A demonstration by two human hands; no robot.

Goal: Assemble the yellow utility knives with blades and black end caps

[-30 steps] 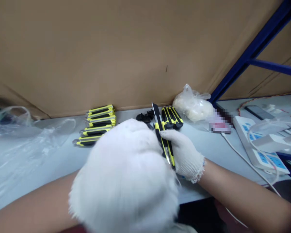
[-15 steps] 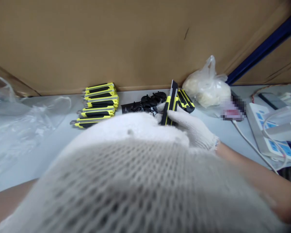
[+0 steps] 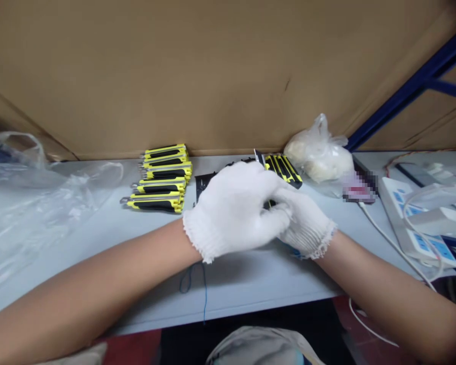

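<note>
Left hand (image 3: 235, 213), white-gloved, sits at centre frame, its fingers curled over the right hand (image 3: 307, 220); whether they grip anything, cannot tell. Right hand, also gloved, holds a knife (image 3: 259, 158), mostly hidden between the gloves; its blade end shows just above the left hand. Row of yellow-black knives (image 3: 159, 185) lies left of centre; a smaller group (image 3: 283, 170) lies right of centre, near a knotted plastic bag (image 3: 319, 157). Black parts (image 3: 202, 183) show partly behind the left glove. Power strip (image 3: 393, 195): right side of frame.
</note>
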